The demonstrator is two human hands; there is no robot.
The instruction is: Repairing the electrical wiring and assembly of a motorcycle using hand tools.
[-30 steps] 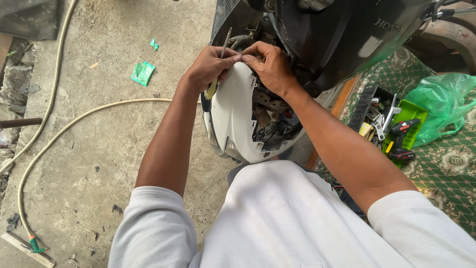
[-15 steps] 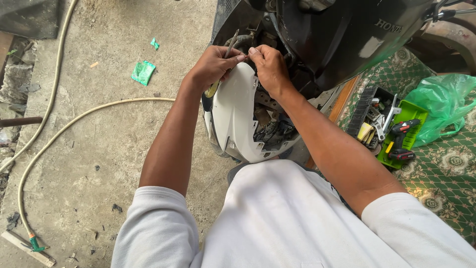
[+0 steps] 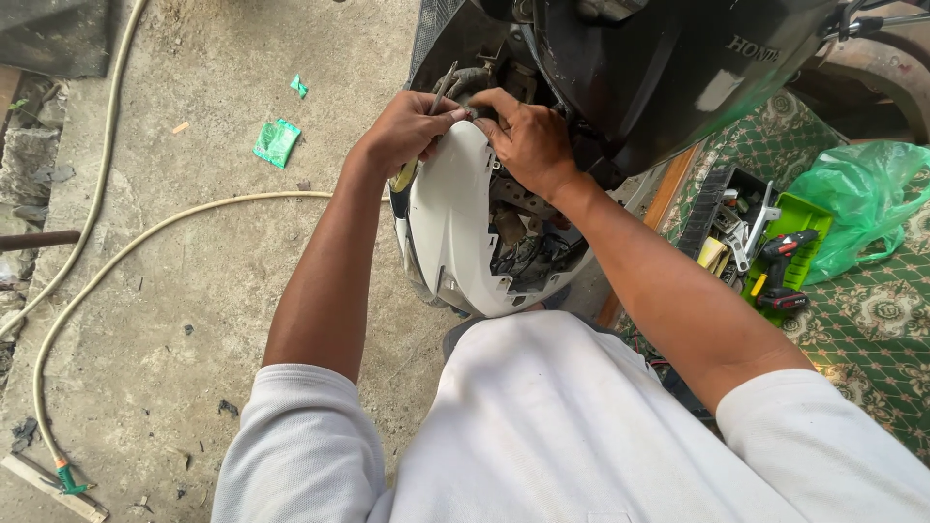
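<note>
A black scooter [image 3: 668,77] stands on a concrete floor [image 3: 194,291], its white body panel [image 3: 450,223] hanging below the front. Both hands meet at the panel's top edge: the left hand [image 3: 412,126] is closed around a screwdriver [image 3: 426,131], the right hand [image 3: 528,140] pinches the panel's rim.

The white curved plastic scooter panel [image 3: 455,223] looks smooth with a soft sheen, while the black plastic scooter body [image 3: 668,77] above it is glossy and mirrors the light. The thin tool with a yellow plastic handle [image 3: 407,174] has a dull metal shaft. The grey concrete floor [image 3: 194,291] is rough, matt and pitted. The cream hose [image 3: 126,252] looks like matt rubber, the green bag [image 3: 862,203] is thin shiny plastic, and the green patterned carpet [image 3: 882,320] is woven cloth
</note>
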